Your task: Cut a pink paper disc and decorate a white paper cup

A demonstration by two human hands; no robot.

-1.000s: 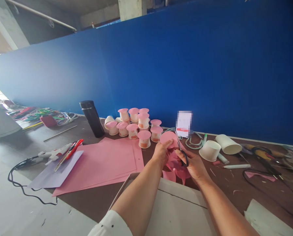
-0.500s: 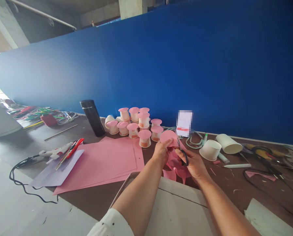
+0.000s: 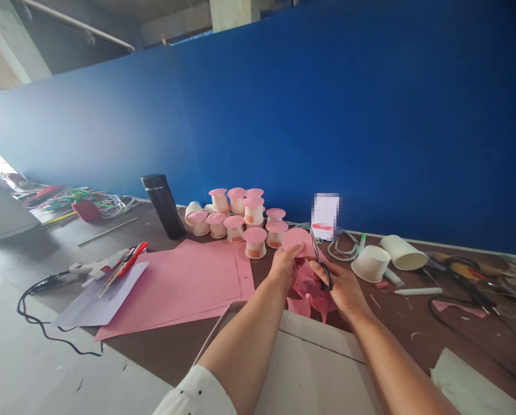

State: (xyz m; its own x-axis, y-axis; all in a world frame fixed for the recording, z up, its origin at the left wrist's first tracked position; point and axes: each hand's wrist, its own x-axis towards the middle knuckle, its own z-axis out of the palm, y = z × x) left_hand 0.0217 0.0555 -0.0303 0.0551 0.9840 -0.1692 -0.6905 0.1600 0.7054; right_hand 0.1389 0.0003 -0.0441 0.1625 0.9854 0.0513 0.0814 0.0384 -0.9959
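My left hand (image 3: 286,266) pinches a round pink paper piece (image 3: 297,240) and holds it up above the brown table (image 3: 162,351). Black-handled scissors (image 3: 319,260) are gripped in my right hand (image 3: 343,288), their blades touching the right edge of the pink piece. Pink paper offcuts (image 3: 310,301) hang and lie just below both hands.
Several small cups topped with pink discs (image 3: 240,218) stand behind the hands, beside a black flask (image 3: 163,206). Pink paper sheets (image 3: 180,288) lie at left with a glue gun (image 3: 97,267) and cable. Two white paper cups (image 3: 385,258), pens and wires lie at right. A blue wall backs the table.
Almost nothing: the hands and scissors stay at the pink piece, with only a slight shift of the view.
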